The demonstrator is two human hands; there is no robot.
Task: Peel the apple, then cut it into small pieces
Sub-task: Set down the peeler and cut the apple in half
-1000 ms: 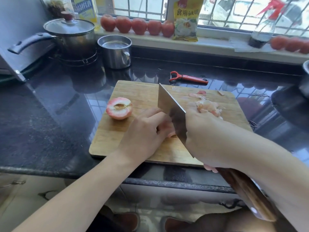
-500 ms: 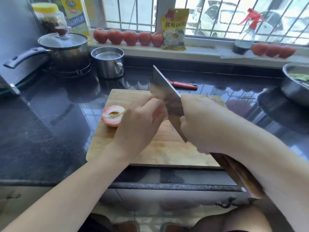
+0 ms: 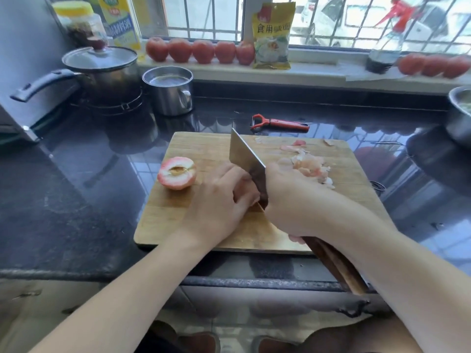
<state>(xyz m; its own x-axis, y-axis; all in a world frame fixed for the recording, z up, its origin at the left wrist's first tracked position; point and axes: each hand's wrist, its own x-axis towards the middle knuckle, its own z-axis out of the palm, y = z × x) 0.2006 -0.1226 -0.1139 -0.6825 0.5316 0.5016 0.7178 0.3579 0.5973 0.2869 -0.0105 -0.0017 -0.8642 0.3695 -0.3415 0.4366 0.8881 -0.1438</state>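
A wooden cutting board (image 3: 183,217) lies on the dark counter. One peeled apple half (image 3: 177,173) rests cut face up at the board's left. My left hand (image 3: 219,200) curls over the other apple piece at the board's middle, which is almost wholly hidden. My right hand (image 3: 293,200) grips a cleaver (image 3: 244,155) by its wooden handle, with the blade down against the left fingers. A heap of pink peel (image 3: 308,166) lies behind my right hand.
A red peeler (image 3: 280,122) lies behind the board. A lidded pot (image 3: 102,70) and a steel mug (image 3: 168,90) stand at the back left. Red apples (image 3: 201,50) and a yellow bag (image 3: 272,34) line the windowsill. A metal bowl (image 3: 458,110) sits at the far right.
The cleaver, lifted half a second ago, has come down again beside my left fingers. The camera view shifted up and back. The apple half at the left has not moved.
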